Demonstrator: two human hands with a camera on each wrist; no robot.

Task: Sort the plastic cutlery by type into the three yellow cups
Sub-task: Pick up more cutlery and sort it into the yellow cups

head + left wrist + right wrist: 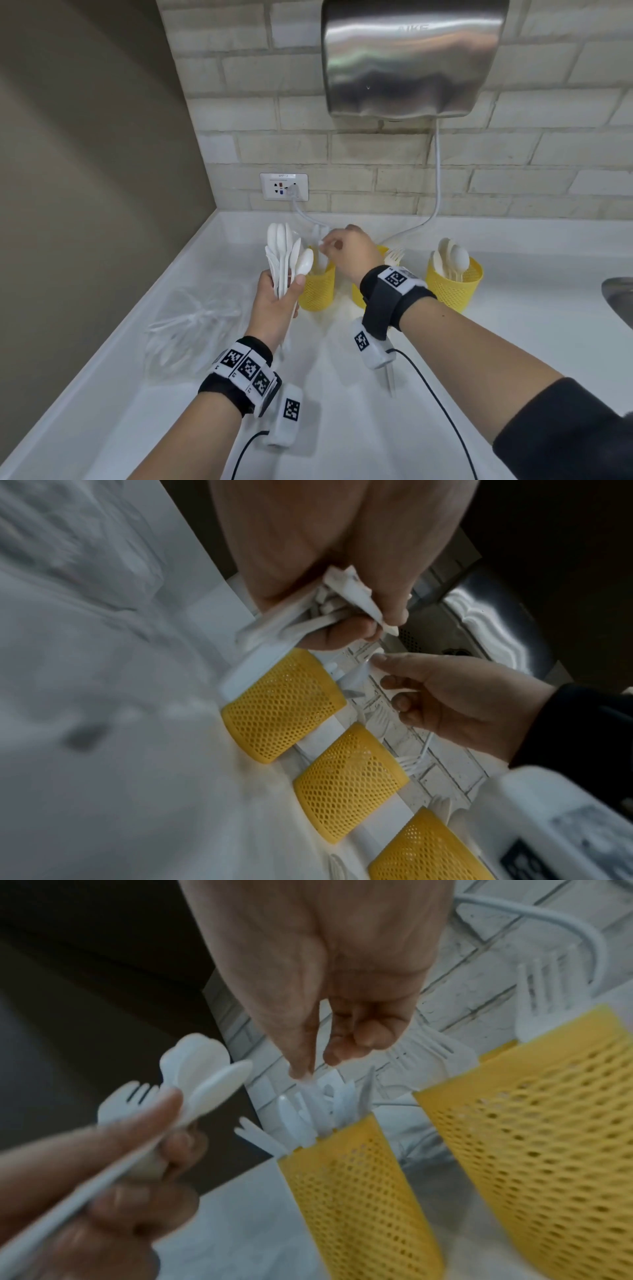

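Three yellow cups (454, 284) stand mid-frame near the counter's back wall, bare counter (342, 411) below, where the left hand (277, 305) grips a cutlery bunch (286, 255) and the right hand (346, 248) pinches a knife (310, 1093) at the leftmost cup (317, 287).

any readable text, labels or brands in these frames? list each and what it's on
"AIKE": faint embossed brand on the steel hand dryer, only just legible.
Label strip atop the wall socket: printed text too small to read.
Wristbands: square black-and-white marker codes, with tiny illegible digits beside them.
Nothing on the yellow cups or the cutlery.
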